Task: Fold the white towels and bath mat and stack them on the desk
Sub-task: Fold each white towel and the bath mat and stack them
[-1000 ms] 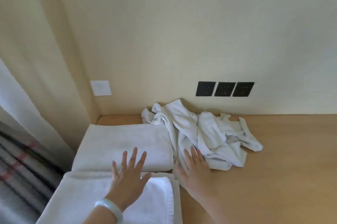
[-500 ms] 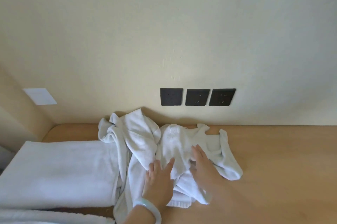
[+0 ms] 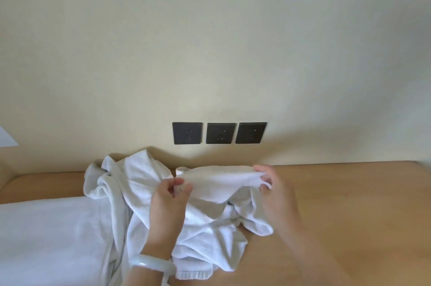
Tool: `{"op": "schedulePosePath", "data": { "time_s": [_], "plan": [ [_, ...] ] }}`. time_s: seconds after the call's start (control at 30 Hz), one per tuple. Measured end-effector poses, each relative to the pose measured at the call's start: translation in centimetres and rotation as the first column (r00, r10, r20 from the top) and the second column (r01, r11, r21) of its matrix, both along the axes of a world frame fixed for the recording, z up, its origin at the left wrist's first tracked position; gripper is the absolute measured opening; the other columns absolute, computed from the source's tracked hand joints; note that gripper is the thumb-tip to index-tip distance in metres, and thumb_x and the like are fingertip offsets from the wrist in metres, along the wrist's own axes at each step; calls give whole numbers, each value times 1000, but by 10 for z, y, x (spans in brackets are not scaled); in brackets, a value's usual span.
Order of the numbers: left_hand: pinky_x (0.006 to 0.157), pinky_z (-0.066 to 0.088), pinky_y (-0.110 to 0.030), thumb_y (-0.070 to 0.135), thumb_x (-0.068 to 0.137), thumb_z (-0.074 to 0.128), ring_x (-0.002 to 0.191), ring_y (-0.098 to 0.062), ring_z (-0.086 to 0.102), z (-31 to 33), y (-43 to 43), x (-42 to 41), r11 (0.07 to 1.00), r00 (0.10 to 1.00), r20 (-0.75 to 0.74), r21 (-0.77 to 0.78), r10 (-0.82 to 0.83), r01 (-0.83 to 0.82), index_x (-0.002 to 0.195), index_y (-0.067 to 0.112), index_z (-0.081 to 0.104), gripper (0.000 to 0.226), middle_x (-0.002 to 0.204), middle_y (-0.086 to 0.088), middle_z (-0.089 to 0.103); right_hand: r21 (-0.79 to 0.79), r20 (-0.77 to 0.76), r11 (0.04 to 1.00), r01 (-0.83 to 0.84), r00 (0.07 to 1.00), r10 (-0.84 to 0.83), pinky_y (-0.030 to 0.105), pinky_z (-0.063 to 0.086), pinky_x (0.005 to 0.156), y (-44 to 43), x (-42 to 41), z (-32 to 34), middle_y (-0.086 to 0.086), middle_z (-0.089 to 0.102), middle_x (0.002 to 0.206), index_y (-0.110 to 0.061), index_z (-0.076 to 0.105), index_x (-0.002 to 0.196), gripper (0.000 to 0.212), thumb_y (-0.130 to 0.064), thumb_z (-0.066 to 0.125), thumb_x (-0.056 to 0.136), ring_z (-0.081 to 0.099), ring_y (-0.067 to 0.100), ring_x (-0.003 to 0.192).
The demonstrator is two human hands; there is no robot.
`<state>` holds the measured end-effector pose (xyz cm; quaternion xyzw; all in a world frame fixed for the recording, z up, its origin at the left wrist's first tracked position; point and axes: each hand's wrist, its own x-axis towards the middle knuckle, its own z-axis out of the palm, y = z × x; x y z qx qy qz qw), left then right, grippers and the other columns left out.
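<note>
A crumpled heap of white towels (image 3: 130,183) lies on the wooden desk (image 3: 349,215) against the wall. My left hand (image 3: 169,201), with a pale bangle on the wrist, pinches one end of a small white towel (image 3: 219,182). My right hand (image 3: 275,190) pinches the other end. The small towel is stretched between both hands, lifted a little above the heap. A folded white towel (image 3: 46,239) lies flat at the left, its right edge partly under the heap.
Three dark wall sockets (image 3: 219,133) sit just above the desk behind the heap. A white plate (image 3: 5,137) shows on the side wall at the far left. Bare desk surface extends to the right.
Both hands left the folded towels, moved onto the crumpled heap, then picked up a small towel by its ends and lifted it. The view shifted right.
</note>
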<state>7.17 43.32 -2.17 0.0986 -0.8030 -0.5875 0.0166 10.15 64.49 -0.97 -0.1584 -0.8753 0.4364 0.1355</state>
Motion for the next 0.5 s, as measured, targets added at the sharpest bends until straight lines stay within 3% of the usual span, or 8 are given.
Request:
{"op": "schedulePosePath", "data": {
  "time_s": [0.17, 0.33, 0.43, 0.5],
  "plan": [
    [72, 44, -24, 14, 83, 74, 80, -9, 55, 49, 42, -9, 992, 985, -167, 116, -35, 55, 96, 20, 57, 22, 89, 3, 58, -135, -101, 990, 46, 993, -60, 6, 40, 73, 57, 12, 47, -12, 65, 103, -33, 64, 113, 54, 10, 42, 88, 59, -6, 101],
    [77, 52, -35, 3, 86, 66, 85, -13, 63, 100, 107, -9, 956, 929, -317, 152, -192, 249, 93, 23, 60, 22, 90, 3, 67, -311, -208, 948, 68, 968, -138, 20, 41, 77, 134, 29, 86, 2, 61, 87, -35, 68, 107, 41, 0, 53, 91, 56, 11, 86],
    [77, 52, -29, 0, 90, 58, 82, -11, 64, 123, 169, -3, 940, 896, -382, 157, -226, 304, 95, 19, 61, 20, 88, 4, 69, -263, -172, 955, 141, 967, -190, 17, 40, 75, 199, 42, 98, -6, 60, 90, -28, 69, 109, 37, -1, 53, 91, 56, 10, 89],
    [73, 51, -23, 0, 90, 56, 82, -10, 64, 126, 220, 4, 933, 881, -390, 124, -267, 338, 95, 19, 61, 20, 88, 5, 69, -143, -23, 977, 160, 986, -165, 19, 44, 74, 250, 50, 94, -10, 66, 92, -19, 70, 108, 32, -1, 51, 90, 62, 9, 91]
  ]
}}
